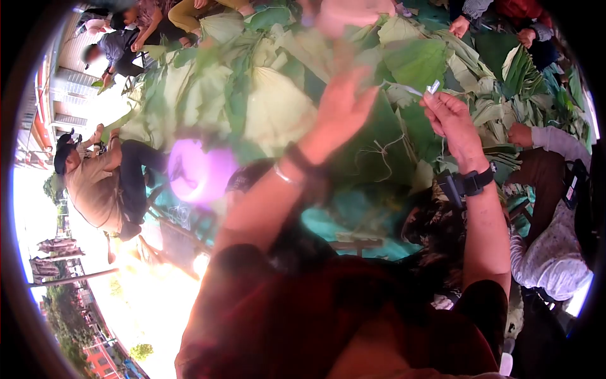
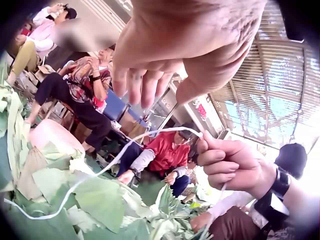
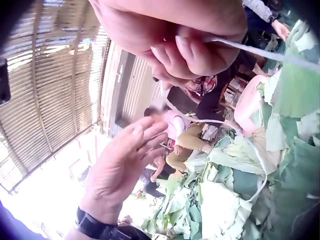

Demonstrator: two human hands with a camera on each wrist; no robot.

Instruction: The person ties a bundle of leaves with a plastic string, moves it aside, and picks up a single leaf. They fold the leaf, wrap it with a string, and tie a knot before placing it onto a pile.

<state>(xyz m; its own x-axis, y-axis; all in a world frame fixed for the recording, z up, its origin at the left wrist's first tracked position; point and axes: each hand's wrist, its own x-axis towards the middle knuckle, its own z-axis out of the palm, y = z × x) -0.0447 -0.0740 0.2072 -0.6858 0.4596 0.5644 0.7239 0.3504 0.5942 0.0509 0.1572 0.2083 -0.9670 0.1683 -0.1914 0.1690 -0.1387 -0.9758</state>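
A thin white string [image 1: 404,87] is pinched between the thumb and curled fingers of my right hand [image 1: 451,120]. In the left wrist view the string [image 2: 75,187] runs from the right hand [image 2: 235,165] in a loose curve over the leaves, its other part hanging below the fist. My left hand [image 1: 344,110], blurred in the head view, is raised over large green leaves [image 1: 413,63]. The left wrist view shows that hand [image 2: 185,45] with fingers extended and nothing held. In the right wrist view the left hand [image 3: 125,162] stands apart from the right hand [image 3: 175,40].
Overlapping leaves [image 1: 278,107] cover the work area. A purple stool or tub [image 1: 202,170] is at the left, a pink tub [image 1: 353,16] at the far side. Several people sit around, one in a tan shirt [image 1: 95,189] at left, another in grey [image 1: 555,252] at right.
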